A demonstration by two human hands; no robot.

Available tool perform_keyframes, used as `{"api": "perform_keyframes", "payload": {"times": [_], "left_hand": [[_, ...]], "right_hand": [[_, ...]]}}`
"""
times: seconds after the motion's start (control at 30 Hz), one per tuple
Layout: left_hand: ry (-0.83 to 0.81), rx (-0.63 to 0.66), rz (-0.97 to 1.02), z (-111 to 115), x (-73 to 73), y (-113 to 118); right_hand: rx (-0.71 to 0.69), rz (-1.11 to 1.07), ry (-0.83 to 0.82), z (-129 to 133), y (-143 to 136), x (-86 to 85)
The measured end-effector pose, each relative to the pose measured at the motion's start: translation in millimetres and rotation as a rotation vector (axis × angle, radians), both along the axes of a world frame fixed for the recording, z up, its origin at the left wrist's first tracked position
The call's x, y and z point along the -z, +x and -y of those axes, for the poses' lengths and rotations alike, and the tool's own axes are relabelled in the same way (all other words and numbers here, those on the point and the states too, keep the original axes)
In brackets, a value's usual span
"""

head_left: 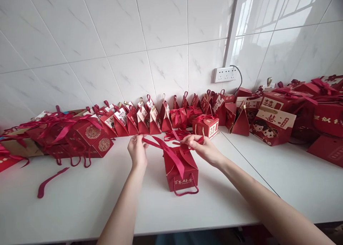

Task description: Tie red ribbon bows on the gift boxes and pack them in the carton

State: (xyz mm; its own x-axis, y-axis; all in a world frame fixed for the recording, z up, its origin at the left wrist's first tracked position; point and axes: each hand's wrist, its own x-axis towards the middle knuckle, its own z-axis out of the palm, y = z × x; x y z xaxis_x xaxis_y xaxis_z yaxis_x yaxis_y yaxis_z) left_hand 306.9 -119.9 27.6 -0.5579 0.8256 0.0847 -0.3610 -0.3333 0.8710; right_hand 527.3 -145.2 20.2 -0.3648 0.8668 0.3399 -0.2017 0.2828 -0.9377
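Note:
A red gift box [182, 170] with a rope handle hanging down its front stands on the white table before me. Across its top runs a crimson ribbon [173, 157], one loose end draped over the front. My left hand [138, 150] is closed on the ribbon at the box's left, holding it taut above the table. On the other side, my right hand [202, 148] pinches the ribbon near the top right of the box. The ribbon crosses between the two hands; whether it is knotted I cannot tell.
Rows of small red boxes [143, 120] line the tiled wall. Larger ribboned boxes pile up at left [91, 136] and right [276, 125]. A cut ribbon piece [50, 182] lies on the white table [88, 202]. A power strip [224, 74] is on the wall.

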Motion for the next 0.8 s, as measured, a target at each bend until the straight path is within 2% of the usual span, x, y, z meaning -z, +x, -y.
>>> {"api": "perform_keyframes", "payload": {"times": [0.17,0.37,0.47,0.57,0.67,0.8], "left_hand": [[0.021,0.002,0.152,0.9,-7.6,-5.4],[-0.036,-0.076,0.288,-5.1,-11.2,-27.2],[-0.073,-0.074,0.296,-6.2,-12.3,-36.7],[-0.119,0.020,0.233,-6.9,-18.3,-39.6],[-0.111,0.138,0.106,-8.2,-37.4,-33.9],[-0.017,0.273,-0.052,-5.7,-79.8,-13.2]], "right_hand": [[0.168,0.168,0.134,-2.3,2.4,-3.6],[0.169,0.068,-0.008,-6.9,8.1,-7.8],[0.190,-0.047,-0.019,-7.8,13.1,-18.8],[0.175,-0.133,0.029,-7.6,15.0,-38.7],[0.111,-0.176,0.056,-6.8,14.0,-67.5],[0.099,-0.161,0.131,-7.7,12.0,-108.9]]}}
